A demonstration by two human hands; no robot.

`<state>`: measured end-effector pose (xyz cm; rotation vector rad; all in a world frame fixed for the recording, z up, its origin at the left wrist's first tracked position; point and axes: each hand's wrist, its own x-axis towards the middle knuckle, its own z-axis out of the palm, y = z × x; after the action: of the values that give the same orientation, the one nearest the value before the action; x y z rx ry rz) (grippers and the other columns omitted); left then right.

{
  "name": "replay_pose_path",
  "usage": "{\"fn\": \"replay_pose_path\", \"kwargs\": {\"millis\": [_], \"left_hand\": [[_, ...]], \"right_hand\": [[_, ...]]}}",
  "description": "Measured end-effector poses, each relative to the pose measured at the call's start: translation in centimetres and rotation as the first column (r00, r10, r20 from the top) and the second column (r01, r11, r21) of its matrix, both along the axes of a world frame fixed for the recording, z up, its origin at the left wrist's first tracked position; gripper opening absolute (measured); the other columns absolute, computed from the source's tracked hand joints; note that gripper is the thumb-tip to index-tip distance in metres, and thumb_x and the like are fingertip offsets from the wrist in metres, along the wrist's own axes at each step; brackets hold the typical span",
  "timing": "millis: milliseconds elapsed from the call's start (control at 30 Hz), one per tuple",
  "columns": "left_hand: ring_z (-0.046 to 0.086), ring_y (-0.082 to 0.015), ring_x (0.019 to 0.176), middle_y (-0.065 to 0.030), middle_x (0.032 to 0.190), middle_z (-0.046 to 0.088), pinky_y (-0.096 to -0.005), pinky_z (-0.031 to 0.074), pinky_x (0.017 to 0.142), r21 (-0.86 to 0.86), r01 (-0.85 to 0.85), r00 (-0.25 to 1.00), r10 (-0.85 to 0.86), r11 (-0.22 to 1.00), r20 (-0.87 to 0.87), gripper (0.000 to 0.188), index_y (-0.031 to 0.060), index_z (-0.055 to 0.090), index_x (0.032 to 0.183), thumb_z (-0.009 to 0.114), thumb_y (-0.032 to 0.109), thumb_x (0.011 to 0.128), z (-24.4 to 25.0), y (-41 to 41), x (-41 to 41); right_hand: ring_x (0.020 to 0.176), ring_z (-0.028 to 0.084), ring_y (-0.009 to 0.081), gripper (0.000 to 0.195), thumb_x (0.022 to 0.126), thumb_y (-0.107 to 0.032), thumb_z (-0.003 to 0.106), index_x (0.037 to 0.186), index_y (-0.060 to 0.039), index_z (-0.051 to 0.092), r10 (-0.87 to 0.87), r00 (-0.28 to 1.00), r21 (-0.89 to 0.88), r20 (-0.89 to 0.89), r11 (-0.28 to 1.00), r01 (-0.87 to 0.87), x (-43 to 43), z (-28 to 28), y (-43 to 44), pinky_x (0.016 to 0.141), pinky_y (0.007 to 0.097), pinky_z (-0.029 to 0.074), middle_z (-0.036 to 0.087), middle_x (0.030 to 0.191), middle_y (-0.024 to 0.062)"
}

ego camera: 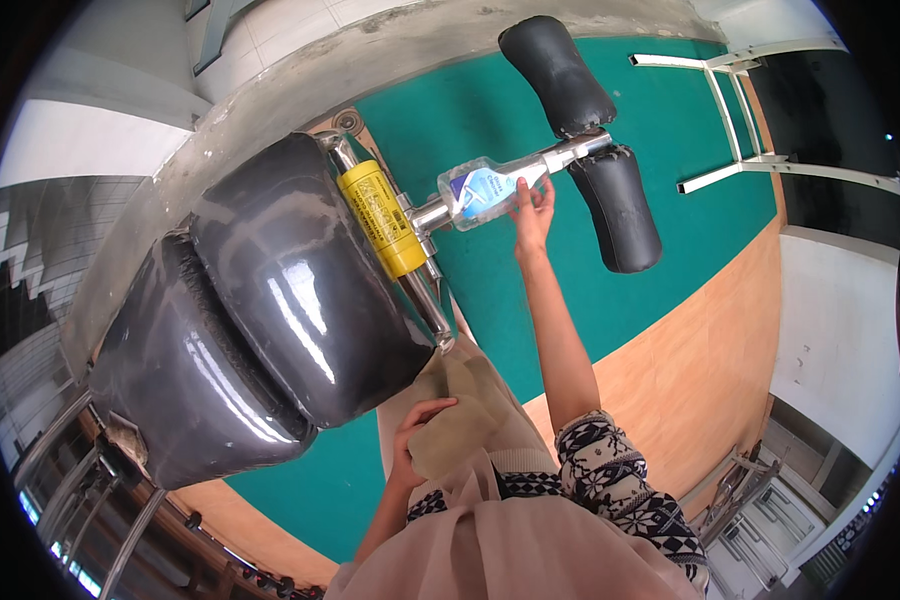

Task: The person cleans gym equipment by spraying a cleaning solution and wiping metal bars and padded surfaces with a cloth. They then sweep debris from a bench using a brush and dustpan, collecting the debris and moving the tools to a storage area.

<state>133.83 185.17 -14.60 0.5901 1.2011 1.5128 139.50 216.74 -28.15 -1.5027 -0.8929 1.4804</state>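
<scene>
My right hand [534, 208] is at a clear plastic bottle of glass cleaner [482, 193], fingers against its neck end. The bottle lies over the chromed bar of a padded exercise bench, pointing towards the black foam rollers [559, 75]. In my left hand [412, 442] is an olive-coloured cloth [457, 435], held low in front of my body. A yellow cylindrical pack of synthetic cloth [381, 217] rests along the bench's edge, beside the black padded seat [292, 277]. The seat is shiny and in two sections.
A green mat [487, 292] covers part of the wooden floor [690, 360]. A white metal frame [727, 112] stands at upper right. Chromed tubes [131, 540] and a weight rack [262, 581] are at lower left. A concrete ledge [285, 67] runs behind the bench.
</scene>
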Motion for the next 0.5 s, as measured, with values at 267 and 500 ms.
{"fn": "replay_pose_path", "kwargs": {"millis": [267,500], "left_hand": [[0.05,-0.0294,0.103,-0.0211,0.113,0.048,-0.0367,0.04,0.087,-0.066,-0.001,1.0,0.001,0.998,0.001,0.025,-0.0024,0.061,0.088,0.065,0.009,0.066,0.4,0.5,0.2],[0.051,-0.029,0.103,-0.0209,0.113,0.048,-0.0358,0.041,0.087,0.005,0.027,0.999,-0.027,1.0,-0.029,0.025,-0.0025,0.061,0.089,0.065,0.008,0.067,0.3,1.1,0.2]], "right_hand": [[0.092,0.055,0.0351,0.072,0.077,-0.034,0.058,0.131,-0.0086,0.017,-0.262,0.669,0.292,0.695,0.954,0.07,5.5,4.3,10.3,0.082,0.041,0.039,0.059,0.095,0.0172],[0.095,0.054,0.0352,0.073,0.073,-0.043,0.058,0.123,0.0024,0.029,-0.121,0.454,0.166,0.883,0.984,-0.061,8.6,5.9,15.1,0.085,0.0404,0.04,0.057,0.1,0.0217]]}}
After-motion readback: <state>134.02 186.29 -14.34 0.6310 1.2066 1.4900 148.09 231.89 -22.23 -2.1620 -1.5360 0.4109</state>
